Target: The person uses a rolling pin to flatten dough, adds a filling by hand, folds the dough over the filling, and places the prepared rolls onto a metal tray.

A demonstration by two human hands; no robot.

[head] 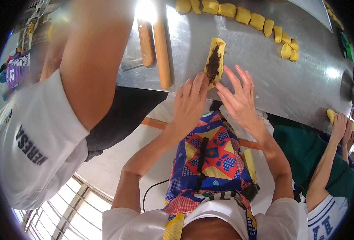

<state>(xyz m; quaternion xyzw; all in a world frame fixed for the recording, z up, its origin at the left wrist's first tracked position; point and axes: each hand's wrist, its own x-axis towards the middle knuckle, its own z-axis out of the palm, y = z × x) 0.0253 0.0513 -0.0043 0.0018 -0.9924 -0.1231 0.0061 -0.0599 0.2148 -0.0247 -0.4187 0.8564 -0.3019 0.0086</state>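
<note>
A flattened strip of yellow dough (209,61) with a dark brown filling (213,64) down its middle lies lengthwise on the steel table, near its front edge. My left hand (192,94) has its fingertips together on the strip's near left edge, pinching or pressing the dough; the exact grip is partly hidden by the fingers. My right hand (238,91) is spread, its thumb side at the strip's near right edge and its other fingers raised apart over the table. To the left lie a wooden rolling pin (162,54) and a metal dough scraper with a wooden handle (147,45).
A curved row of yellow dough pieces (243,15) lies along the far side of the steel table (192,36). A person's bare arm (97,54) reaches over the table close on the left. At the right, another person's hands (340,124) hold yellow dough at the table's edge.
</note>
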